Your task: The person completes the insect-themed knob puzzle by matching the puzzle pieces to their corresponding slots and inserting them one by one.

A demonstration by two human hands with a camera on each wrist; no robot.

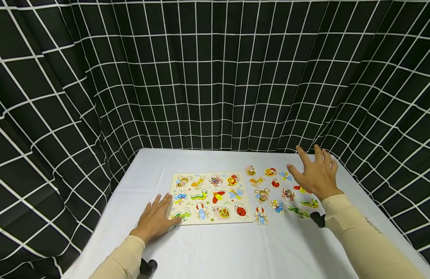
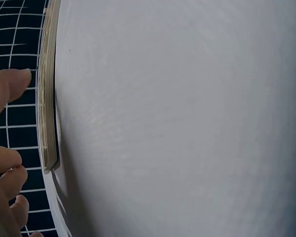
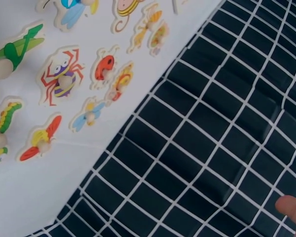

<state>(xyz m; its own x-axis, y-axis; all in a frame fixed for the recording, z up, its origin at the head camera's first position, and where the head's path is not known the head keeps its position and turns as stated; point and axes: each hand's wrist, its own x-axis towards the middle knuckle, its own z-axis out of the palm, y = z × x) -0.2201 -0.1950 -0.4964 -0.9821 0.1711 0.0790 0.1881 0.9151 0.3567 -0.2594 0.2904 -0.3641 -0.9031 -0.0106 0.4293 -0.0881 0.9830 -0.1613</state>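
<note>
A wooden insect puzzle board (image 1: 208,199) lies flat on the white table, printed with colourful bugs. My left hand (image 1: 155,217) is at its left edge, fingers spread, the thumb over the lower left corner by the green grasshopper picture. In the left wrist view the board (image 2: 49,89) appears edge-on beside the thumb. My right hand (image 1: 316,174) hovers above the loose pieces at the right, fingers spread and holding nothing. Beneath and beside it lie a red-winged piece (image 1: 301,189), a spider piece (image 3: 63,76) and a ladybug piece (image 3: 104,68), each with a round wooden knob.
Several more insect pieces, such as the stag beetle (image 1: 261,215) and the caterpillar (image 1: 310,203), are spread right of the board. A white cloth (image 1: 215,252) covers the table. Black curtains with a white grid (image 1: 222,77) enclose the back and sides.
</note>
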